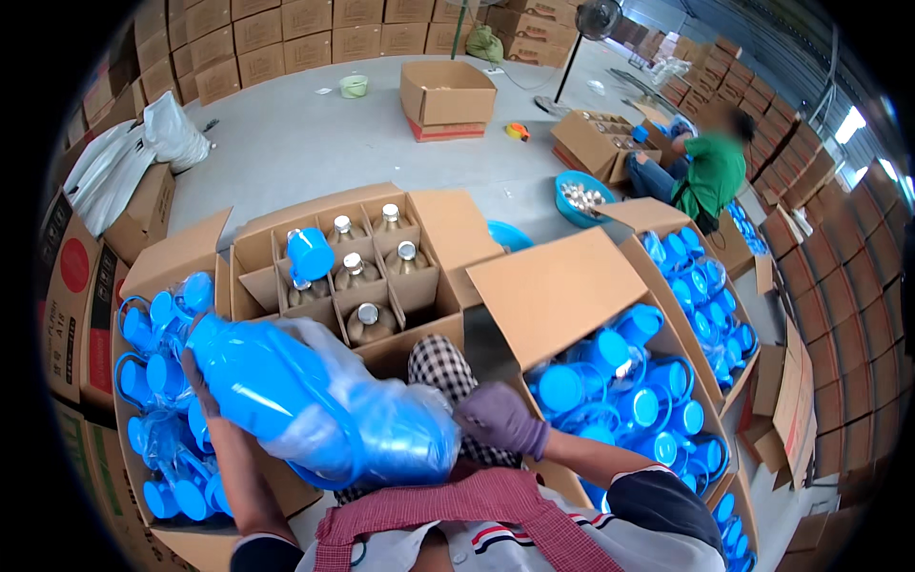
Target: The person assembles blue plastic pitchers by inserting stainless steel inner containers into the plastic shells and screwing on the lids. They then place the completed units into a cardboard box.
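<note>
The blue plastic flask body in its clear plastic bag lay tilted across your lap, above the divided cardboard box of silver-capped glass liners. Your left hand clasped its upper end, and your gloved right hand gripped the bagged base.

Head camera, looking steeply down over the person's chest.

A single wide fisheye view from head height, close above the open cartons at the front, faces forward across the warehouse floor to stacked boxes; edges curve near its rim.
</note>
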Tool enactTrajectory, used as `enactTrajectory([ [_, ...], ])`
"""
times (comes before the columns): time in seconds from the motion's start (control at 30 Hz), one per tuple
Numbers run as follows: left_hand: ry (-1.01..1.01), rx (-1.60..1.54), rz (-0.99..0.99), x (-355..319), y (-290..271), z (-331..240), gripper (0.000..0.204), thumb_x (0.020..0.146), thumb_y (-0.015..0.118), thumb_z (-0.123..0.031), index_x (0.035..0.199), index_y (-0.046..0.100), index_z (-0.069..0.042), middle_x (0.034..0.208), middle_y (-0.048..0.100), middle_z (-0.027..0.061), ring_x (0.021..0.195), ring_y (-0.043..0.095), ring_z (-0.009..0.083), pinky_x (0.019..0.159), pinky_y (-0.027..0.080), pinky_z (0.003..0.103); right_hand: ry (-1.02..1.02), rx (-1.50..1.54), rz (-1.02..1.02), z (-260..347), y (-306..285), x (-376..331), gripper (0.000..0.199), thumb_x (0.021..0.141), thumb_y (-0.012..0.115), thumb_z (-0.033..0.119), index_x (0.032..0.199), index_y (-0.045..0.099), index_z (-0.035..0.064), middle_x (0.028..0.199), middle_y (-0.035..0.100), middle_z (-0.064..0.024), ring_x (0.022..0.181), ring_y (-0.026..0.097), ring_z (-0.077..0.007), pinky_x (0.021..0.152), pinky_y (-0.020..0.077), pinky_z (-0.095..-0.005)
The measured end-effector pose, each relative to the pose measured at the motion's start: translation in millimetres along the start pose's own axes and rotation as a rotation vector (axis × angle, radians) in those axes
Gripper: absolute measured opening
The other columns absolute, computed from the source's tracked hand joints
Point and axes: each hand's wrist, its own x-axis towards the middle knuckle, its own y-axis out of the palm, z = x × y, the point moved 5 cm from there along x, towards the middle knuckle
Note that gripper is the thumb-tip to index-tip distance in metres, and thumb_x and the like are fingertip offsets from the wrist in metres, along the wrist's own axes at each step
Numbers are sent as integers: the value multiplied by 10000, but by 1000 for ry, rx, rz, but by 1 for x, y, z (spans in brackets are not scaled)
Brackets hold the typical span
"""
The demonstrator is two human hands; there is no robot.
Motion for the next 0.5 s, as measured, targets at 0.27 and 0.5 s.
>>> enactTrajectory([
  [0.27, 238, 382, -264, -156, -145, 17, 595, 965, 476, -413, 1490, 216, -309, 1509, 287, 150, 1307, 396, 370, 1057, 372, 558, -413, -167, -328, 93, -13, -31, 244, 754, 625, 208, 977, 606, 112, 892, 600, -47, 863, 603, -233, 798, 486, -350],
  [0.5, 115, 171, -433, -183, -122, 10, 630, 954, 494, -436, 1493, 198, -300, 1487, 315, 151, 1280, 430, 362, 1002, 444, 552, -5, 219, -151, 94, -17, -20, 268, 829, 642, 246, 1026, 614, 67, 880, 612, -145, 750, 621, -316, 663, 512, -391],
])
